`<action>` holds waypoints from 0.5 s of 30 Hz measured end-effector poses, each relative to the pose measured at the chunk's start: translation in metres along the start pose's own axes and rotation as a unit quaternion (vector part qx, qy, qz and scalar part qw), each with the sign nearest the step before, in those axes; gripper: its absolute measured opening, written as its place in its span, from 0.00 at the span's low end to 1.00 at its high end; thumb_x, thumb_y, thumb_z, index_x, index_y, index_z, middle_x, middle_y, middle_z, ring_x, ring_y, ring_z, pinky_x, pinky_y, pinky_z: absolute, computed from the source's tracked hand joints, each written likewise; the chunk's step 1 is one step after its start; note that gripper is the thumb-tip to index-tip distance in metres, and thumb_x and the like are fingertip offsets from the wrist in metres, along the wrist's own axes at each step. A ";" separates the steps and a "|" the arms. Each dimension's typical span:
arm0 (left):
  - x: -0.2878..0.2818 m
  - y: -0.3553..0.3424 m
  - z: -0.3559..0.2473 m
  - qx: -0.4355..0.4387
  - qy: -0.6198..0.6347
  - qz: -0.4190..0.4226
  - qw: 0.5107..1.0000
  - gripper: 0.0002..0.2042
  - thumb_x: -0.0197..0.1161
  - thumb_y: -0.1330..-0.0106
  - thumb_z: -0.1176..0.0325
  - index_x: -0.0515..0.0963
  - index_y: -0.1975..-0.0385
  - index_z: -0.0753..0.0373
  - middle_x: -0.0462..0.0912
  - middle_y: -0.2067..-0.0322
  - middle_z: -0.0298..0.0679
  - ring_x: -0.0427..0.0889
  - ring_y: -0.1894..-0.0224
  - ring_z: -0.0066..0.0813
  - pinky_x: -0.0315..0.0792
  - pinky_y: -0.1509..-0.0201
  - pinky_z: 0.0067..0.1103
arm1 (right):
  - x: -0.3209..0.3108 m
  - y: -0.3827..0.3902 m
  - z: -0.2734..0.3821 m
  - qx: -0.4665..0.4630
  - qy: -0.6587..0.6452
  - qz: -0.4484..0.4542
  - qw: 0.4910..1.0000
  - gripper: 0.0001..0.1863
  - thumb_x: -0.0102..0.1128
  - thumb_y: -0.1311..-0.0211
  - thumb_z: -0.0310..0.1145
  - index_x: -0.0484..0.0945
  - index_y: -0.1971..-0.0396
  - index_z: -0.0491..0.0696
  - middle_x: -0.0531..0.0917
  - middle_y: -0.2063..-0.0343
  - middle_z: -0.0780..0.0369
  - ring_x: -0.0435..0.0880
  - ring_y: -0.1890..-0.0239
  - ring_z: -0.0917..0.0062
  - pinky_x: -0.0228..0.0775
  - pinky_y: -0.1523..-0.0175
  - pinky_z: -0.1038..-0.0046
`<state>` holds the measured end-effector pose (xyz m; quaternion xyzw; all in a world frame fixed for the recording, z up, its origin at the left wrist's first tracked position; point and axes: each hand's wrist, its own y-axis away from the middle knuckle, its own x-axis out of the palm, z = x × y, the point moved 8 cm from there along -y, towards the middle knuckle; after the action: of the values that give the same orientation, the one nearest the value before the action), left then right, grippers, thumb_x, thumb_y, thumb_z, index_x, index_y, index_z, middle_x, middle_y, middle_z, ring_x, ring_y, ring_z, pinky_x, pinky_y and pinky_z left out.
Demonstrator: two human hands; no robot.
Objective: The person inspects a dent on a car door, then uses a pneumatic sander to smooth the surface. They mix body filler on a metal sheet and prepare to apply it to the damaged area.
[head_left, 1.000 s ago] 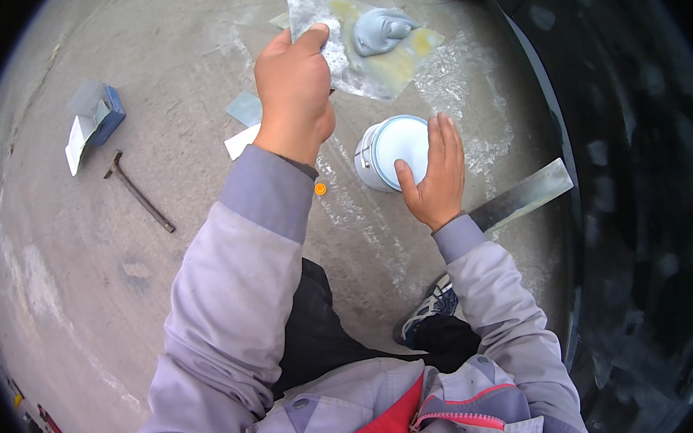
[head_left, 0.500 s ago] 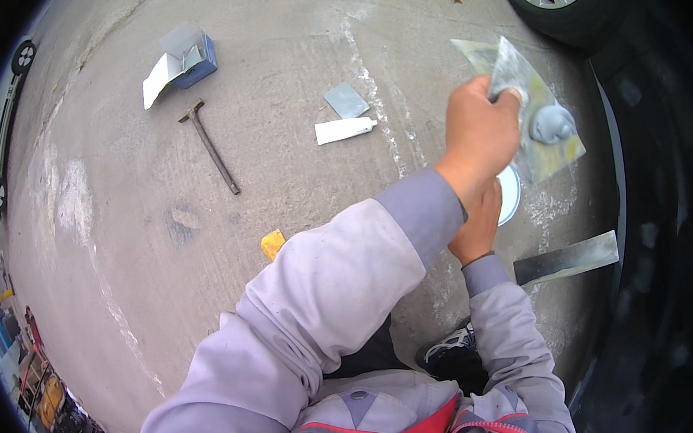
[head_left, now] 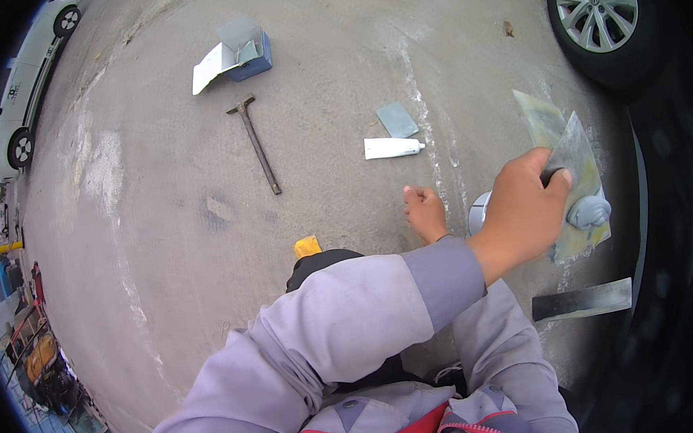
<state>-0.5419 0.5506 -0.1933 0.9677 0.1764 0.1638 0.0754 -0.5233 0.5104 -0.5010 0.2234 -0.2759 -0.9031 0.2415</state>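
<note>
My left hand reaches across my body to the right, closed on a grey, triangular putty scraper. Right behind it is a thin stained sheet, yellowish and grey, bearing a mound of grey putty. Whether my left fingers also grip the sheet I cannot tell. A white round tin is largely hidden by that hand. My right hand comes from under the left forearm, to the left of the tin. Its fingers are curled in and nothing shows in them.
On the concrete lie a white tube, a grey square sheet, a hammer, an open blue box, a yellow block and a metal strip. A dark car with its wheel stands at the right.
My right hand has come away from the tin to the left. My left hand, the scraper and the putty sheet have come lower and nearer. The view has shifted too.
</note>
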 end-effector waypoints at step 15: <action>-0.219 0.024 -0.080 0.152 0.171 -0.278 0.933 0.11 0.58 0.22 0.70 0.77 0.45 0.67 0.83 0.51 0.36 0.80 0.52 0.21 0.73 0.45 0.21 | 0.047 -0.150 -0.029 0.122 -0.190 -0.169 0.959 0.23 0.68 0.31 0.43 0.80 0.58 0.33 0.87 0.64 0.52 0.87 0.65 0.64 0.76 0.62 0.64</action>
<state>-0.7551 0.4549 -0.1774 0.8373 0.4713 0.2703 -0.0610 -0.5916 0.5826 -0.6263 0.1185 -0.3830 -0.9161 -0.0005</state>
